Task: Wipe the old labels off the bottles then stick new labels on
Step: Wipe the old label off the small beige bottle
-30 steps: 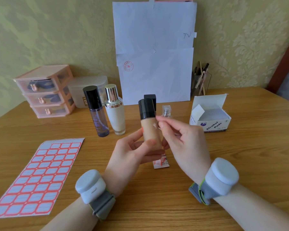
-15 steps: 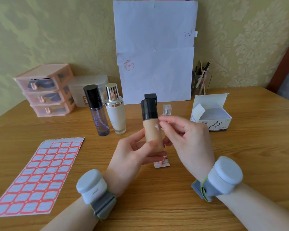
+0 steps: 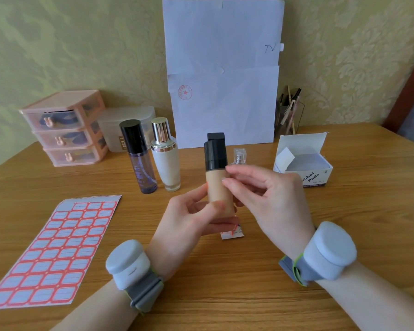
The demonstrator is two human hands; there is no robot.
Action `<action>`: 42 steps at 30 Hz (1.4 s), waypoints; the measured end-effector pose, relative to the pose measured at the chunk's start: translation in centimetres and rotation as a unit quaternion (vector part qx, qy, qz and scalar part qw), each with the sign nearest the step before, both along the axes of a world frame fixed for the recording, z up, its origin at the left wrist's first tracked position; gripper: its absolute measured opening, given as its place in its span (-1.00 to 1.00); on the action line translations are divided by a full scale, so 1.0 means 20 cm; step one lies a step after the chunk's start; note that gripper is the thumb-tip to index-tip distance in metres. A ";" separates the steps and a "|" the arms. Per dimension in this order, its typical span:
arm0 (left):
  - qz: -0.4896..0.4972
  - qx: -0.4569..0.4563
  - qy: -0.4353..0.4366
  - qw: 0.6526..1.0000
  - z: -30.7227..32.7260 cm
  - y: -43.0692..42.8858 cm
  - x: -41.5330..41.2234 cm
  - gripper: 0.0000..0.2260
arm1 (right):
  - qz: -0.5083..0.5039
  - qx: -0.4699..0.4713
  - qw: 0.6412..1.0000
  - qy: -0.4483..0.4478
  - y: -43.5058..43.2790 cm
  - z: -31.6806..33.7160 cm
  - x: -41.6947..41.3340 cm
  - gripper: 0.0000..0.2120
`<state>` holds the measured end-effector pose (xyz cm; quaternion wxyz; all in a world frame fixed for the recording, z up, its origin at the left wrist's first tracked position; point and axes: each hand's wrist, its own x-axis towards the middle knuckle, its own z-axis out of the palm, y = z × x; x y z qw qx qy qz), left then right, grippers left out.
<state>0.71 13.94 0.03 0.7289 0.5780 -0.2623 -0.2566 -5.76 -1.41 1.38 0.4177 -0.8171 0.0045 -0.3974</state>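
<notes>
Bottle point(image 3: 217, 187), tan, black-capped, gripped upright above the bench point(image 3: 344, 235) by left hand point(image 3: 189, 218); right hand point(image 3: 268, 194) pinched at its front, contents of pinch indeterminate; old-label removal judged underway, next calling for a wipe from the box of alcohol pads point(image 3: 305, 177).

The wooden table point(image 3: 344, 235) shows a smooth grain with a soft sheen. The foundation bottle point(image 3: 219, 189) looks matt under a glossy black plastic cap point(image 3: 215, 156). The cream bottle's cap point(image 3: 162, 133) is shiny metal.
</notes>
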 end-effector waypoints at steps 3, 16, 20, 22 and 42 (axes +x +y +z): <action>-0.001 0.004 0.002 1.000 0.01 0.00 0.00 -0.76 | -0.008 -0.025 1.000 -0.018 0.00 0.00 0.00 -0.80; -0.006 0.002 0.019 1.000 0.01 0.01 0.01 -0.74 | 0.052 0.017 0.998 -0.022 -0.04 -0.02 0.02 -0.77; -0.017 0.009 0.021 1.000 0.02 0.01 0.00 -0.76 | 0.036 -0.014 0.998 -0.041 -0.04 -0.01 0.02 -0.83; -0.021 0.010 0.025 0.999 0.03 0.01 -0.01 -0.76 | 0.019 -0.035 0.998 -0.057 -0.04 -0.01 0.02 -0.86; 0.016 0.007 0.007 1.000 0.01 -0.01 0.00 -0.69 | 0.016 -0.064 0.997 -0.044 -0.02 -0.02 0.02 -0.81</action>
